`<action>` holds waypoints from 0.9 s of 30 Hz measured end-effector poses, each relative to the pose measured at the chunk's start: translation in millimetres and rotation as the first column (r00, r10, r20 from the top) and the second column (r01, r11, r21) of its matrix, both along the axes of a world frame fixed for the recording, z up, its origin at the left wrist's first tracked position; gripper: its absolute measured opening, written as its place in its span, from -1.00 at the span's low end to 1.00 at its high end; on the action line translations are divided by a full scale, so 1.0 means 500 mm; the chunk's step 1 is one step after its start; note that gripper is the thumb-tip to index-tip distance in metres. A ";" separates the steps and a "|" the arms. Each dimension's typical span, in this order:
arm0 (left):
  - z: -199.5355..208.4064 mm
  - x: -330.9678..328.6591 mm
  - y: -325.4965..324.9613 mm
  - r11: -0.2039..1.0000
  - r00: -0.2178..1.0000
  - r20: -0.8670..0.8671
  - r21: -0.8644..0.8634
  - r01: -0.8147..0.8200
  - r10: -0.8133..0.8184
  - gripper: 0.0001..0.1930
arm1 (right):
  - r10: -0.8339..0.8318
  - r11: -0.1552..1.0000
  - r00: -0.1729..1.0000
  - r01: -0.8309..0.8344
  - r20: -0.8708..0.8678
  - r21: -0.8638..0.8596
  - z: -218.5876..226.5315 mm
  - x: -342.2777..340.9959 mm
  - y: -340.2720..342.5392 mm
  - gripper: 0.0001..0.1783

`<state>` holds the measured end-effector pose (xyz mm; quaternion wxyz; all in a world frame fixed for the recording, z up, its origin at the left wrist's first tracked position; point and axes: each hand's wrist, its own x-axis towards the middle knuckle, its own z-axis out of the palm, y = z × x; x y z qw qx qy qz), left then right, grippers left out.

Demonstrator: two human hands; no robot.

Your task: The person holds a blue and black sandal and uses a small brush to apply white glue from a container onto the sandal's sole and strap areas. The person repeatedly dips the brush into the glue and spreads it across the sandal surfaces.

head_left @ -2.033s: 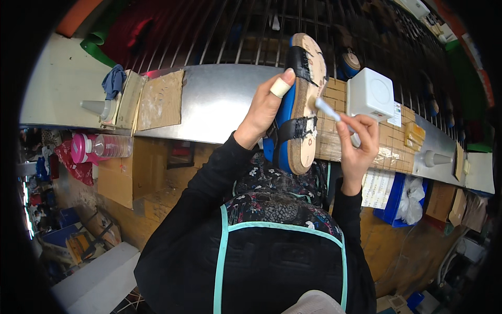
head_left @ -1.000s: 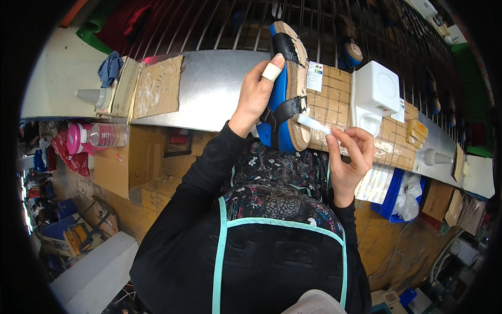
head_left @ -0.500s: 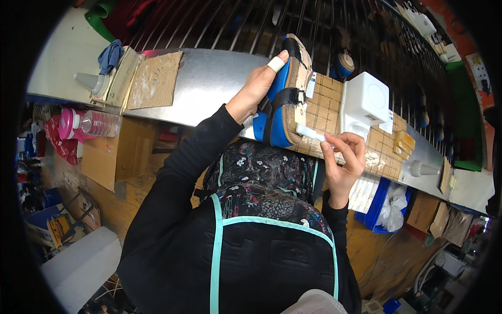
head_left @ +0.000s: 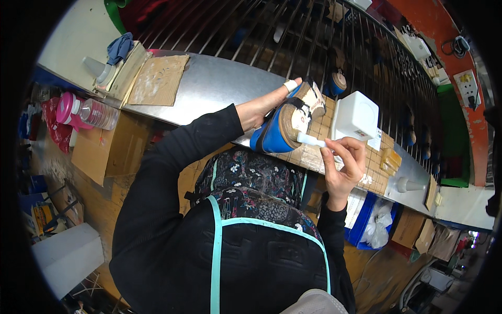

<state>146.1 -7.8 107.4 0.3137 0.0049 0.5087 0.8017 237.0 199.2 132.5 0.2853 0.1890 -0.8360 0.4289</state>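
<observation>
Far left of frame: clear bottle with pink cap (head_left: pixel 86 111) lying on its side below the tabletop (head_left: pixel 219 83) edge. Upper left, on the grey metal tabletop: blue rag (head_left: pixel 120 47) on a board, with a flat cardboard sheet (head_left: pixel 158 80) just beside it. Centre: left hand (head_left: pixel 264 107) wrapped around the blue sandal (head_left: pixel 286 125), fingers closed on it, one fingertip taped white; the sandal is held above the tabletop's near edge, its cork-coloured sole turned toward the right of frame. Right of centre: right hand (head_left: pixel 345 162) pinched closed on a white brush (head_left: pixel 312 140), whose tip touches the sandal's sole. Behind it, a white box (head_left: pixel 356 116) on a gridded mat (head_left: pixel 324 152). Further right: small amber blocks (head_left: pixel 389 160), then a white cone-shaped nozzle (head_left: pixel 409 184). Lower right, below the tabletop: blue bin (head_left: pixel 366 222).
</observation>
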 end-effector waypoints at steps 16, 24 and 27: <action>-0.138 0.099 -0.029 0.431 0.544 0.186 0.825 0.365 -0.818 -0.36 | 0.439 0.889 0.891 -0.449 0.114 0.090 0.035 -0.088 -0.018 -0.75; -0.203 0.151 -0.001 0.278 0.408 0.139 0.911 0.305 -0.902 -0.28 | 0.574 0.760 0.806 -0.590 0.145 0.272 0.046 -0.121 -0.022 -0.74; -0.198 0.146 0.003 0.204 0.392 0.070 0.928 0.313 -0.917 -0.27 | 0.608 0.729 0.774 -0.632 0.174 0.265 0.066 -0.128 -0.013 -0.74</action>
